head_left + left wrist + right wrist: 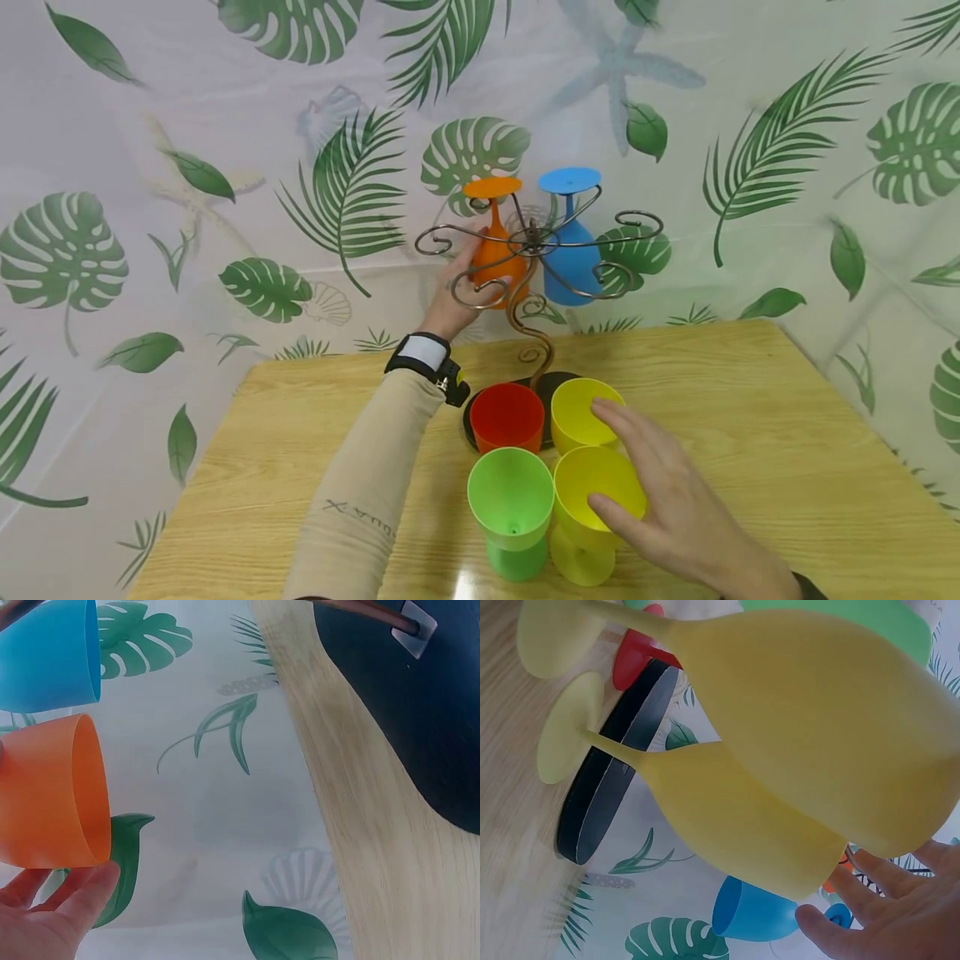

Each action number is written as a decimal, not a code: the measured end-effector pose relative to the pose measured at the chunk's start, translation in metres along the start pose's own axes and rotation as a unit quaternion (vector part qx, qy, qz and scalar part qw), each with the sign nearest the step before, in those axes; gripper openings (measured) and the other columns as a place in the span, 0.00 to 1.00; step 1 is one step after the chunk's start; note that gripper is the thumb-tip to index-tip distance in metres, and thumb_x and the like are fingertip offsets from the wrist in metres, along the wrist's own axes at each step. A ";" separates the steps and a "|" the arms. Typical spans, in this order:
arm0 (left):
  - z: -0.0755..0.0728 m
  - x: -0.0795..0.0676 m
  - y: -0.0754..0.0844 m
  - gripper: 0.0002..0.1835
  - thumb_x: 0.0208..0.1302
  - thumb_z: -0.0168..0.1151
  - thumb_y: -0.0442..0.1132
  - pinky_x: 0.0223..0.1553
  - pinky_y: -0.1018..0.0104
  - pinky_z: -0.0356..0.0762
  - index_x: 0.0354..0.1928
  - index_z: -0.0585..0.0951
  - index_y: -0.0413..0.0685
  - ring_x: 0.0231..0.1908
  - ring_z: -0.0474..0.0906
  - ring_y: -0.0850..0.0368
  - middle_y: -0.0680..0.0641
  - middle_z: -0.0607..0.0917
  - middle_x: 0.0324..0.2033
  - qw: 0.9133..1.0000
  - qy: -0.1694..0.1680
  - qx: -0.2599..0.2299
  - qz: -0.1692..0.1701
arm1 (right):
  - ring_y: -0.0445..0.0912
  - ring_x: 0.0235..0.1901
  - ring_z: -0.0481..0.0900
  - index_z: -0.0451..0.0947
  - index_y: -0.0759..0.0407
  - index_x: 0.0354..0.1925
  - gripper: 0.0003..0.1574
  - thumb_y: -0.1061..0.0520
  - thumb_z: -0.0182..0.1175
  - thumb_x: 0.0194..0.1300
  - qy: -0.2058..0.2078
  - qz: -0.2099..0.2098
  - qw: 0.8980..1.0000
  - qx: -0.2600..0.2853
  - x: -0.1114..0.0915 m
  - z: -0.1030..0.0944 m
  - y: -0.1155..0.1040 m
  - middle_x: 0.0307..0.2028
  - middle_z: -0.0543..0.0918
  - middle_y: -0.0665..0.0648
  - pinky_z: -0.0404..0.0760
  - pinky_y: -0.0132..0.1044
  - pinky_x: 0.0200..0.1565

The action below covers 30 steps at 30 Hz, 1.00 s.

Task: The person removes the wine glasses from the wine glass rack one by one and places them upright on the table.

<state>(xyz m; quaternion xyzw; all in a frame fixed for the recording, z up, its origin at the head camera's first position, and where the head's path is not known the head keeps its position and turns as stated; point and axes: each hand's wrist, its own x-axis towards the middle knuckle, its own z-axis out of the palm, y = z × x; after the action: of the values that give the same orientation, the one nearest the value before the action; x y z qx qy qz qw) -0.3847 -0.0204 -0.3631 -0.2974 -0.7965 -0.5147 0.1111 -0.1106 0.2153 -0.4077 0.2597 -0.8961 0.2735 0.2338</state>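
An orange plastic goblet hangs upside down from a curled metal rack, its foot above the wire. My left hand grips its bowl; in the left wrist view, fingertips lie along the bowl near the rim. Beside it on the rack hangs an inverted blue goblet. My right hand has its fingers spread at the right side of the front yellow goblet and the rear yellow goblet. Whether it touches either one, I cannot tell.
A green goblet and a red goblet stand upright left of the yellow ones. The rack's black base sits behind them on the wooden table. A leaf-patterned cloth hangs behind the table.
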 end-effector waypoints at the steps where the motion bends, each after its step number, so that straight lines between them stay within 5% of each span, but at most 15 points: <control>1: 0.000 0.000 0.000 0.45 0.67 0.68 0.39 0.59 0.55 0.81 0.81 0.56 0.50 0.64 0.77 0.46 0.42 0.72 0.71 1.000 0.001 -0.002 -0.001 | 0.56 0.69 0.68 0.59 0.56 0.77 0.57 0.52 0.73 0.54 -0.001 0.002 1.000 -0.001 0.000 0.001 0.000 0.73 0.69 0.57 0.68 0.50 0.67; 5: -0.001 -0.005 0.007 0.44 0.66 0.66 0.36 0.55 0.55 0.83 0.81 0.57 0.52 0.61 0.78 0.45 0.42 0.72 0.70 0.999 0.001 -0.032 -0.015 | 0.56 0.68 0.69 0.60 0.56 0.77 0.57 0.52 0.73 0.54 0.001 0.000 1.000 -0.002 0.000 0.003 0.000 0.72 0.69 0.58 0.67 0.43 0.69; 10: -0.004 -0.015 0.027 0.42 0.67 0.64 0.32 0.57 0.49 0.82 0.80 0.58 0.48 0.62 0.77 0.40 0.38 0.72 0.70 0.997 -0.005 -0.078 -0.019 | 0.56 0.68 0.69 0.60 0.57 0.77 0.55 0.52 0.73 0.56 0.000 -0.008 1.000 0.005 -0.001 0.006 0.000 0.72 0.70 0.58 0.53 0.27 0.72; 18: 0.001 -0.008 0.002 0.43 0.66 0.68 0.40 0.54 0.58 0.83 0.79 0.59 0.55 0.61 0.78 0.45 0.41 0.73 0.70 0.999 -0.003 -0.032 -0.022 | 0.56 0.69 0.68 0.61 0.59 0.76 0.55 0.52 0.73 0.55 0.000 -0.008 1.000 0.013 -0.003 0.008 -0.001 0.72 0.70 0.58 0.50 0.25 0.72; 22: 0.000 -0.009 0.008 0.44 0.66 0.69 0.35 0.60 0.58 0.80 0.80 0.57 0.49 0.67 0.73 0.46 0.42 0.67 0.74 1.000 -0.008 -0.018 -0.019 | 0.55 0.69 0.68 0.61 0.57 0.76 0.55 0.53 0.74 0.55 -0.003 0.007 1.000 0.006 -0.003 0.008 -0.001 0.72 0.69 0.57 0.59 0.36 0.73; 25: 0.001 -0.010 0.010 0.46 0.66 0.68 0.30 0.61 0.58 0.80 0.81 0.54 0.47 0.69 0.69 0.44 0.43 0.61 0.77 0.998 -0.015 -0.052 -0.022 | 0.54 0.70 0.67 0.60 0.56 0.77 0.55 0.52 0.74 0.56 -0.009 0.022 1.000 0.005 -0.002 0.008 -0.002 0.73 0.68 0.56 0.67 0.49 0.69; 30: 0.000 -0.012 0.004 0.46 0.66 0.68 0.31 0.57 0.58 0.82 0.81 0.56 0.54 0.66 0.71 0.42 0.43 0.61 0.76 0.996 -0.025 -0.068 -0.048 | 0.55 0.69 0.68 0.61 0.58 0.76 0.55 0.54 0.74 0.55 0.004 0.004 1.000 0.013 -0.001 0.009 -0.002 0.72 0.69 0.58 0.58 0.34 0.74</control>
<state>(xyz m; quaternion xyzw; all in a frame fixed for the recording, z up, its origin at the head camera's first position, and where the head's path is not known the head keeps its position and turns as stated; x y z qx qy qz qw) -0.3732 -0.0231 -0.3663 -0.2789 -0.7754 -0.5647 0.0459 -0.1111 0.2091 -0.4143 0.2579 -0.8927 0.2875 0.2323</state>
